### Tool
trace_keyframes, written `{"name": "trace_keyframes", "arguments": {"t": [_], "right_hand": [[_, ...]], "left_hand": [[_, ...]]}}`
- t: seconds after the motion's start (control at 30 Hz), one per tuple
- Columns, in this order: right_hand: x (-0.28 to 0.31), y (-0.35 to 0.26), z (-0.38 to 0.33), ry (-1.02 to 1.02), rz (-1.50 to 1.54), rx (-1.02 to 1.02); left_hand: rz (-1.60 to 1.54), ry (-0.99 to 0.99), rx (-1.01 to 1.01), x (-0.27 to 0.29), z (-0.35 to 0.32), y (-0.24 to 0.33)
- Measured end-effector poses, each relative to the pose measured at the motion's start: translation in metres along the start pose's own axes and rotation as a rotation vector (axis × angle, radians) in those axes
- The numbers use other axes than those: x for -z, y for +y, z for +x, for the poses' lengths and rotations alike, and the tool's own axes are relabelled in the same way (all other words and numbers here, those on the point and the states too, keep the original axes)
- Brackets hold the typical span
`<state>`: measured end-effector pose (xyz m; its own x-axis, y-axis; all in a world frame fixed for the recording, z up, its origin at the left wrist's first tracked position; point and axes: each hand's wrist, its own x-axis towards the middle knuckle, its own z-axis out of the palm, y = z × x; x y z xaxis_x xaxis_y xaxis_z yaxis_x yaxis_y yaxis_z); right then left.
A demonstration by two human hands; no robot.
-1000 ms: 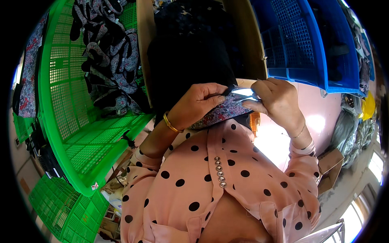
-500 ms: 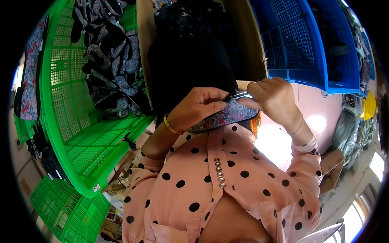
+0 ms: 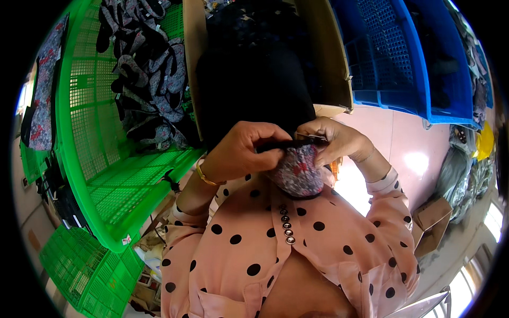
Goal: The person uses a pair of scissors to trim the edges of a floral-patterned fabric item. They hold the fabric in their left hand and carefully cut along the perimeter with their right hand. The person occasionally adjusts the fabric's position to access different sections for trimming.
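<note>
My left hand [image 3: 245,151] and my right hand [image 3: 334,139] meet in front of my chest and both grip a small floral fabric piece [image 3: 298,172], grey with red and blue print and a dark trimmed edge. The fingers of both hands pinch its upper edge, and the piece hangs down between them against my pink polka-dot blouse. A gold bangle sits on my left wrist. Just beyond the hands stands a cardboard box [image 3: 334,69] filled with dark fabric.
A large green plastic crate [image 3: 106,175] on the left holds several similar floral fabric pieces [image 3: 151,79]. Another green crate [image 3: 85,270] lies at lower left. Blue crates [image 3: 408,58] stand at upper right. A small cardboard box [image 3: 432,225] sits on the pink floor at right.
The hands have come closer to my chest, and the fabric piece has turned so its floral side hangs down in full view between them.
</note>
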<state>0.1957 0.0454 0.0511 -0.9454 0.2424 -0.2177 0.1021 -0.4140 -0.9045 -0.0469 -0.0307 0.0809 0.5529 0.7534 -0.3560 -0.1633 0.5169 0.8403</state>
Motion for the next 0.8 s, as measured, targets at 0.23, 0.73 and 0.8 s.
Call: {"name": "trace_keyframes", "arguments": {"t": [0.23,0.73,0.8], "right_hand": [[-0.026,0.001,0.013,0.154,-0.155,-0.074],[-0.029,-0.021,0.023,0.021,-0.432,-0.127],[-0.030,-0.017,0.023,0.047,-0.410,-0.125]], "left_hand": [[0.310,-0.064,-0.006,0.010,-0.016,-0.009],[0.100,-0.152,0.130,0.014,-0.012,-0.002],[0.071,-0.162,0.135,0.016,-0.011,0.002]]}}
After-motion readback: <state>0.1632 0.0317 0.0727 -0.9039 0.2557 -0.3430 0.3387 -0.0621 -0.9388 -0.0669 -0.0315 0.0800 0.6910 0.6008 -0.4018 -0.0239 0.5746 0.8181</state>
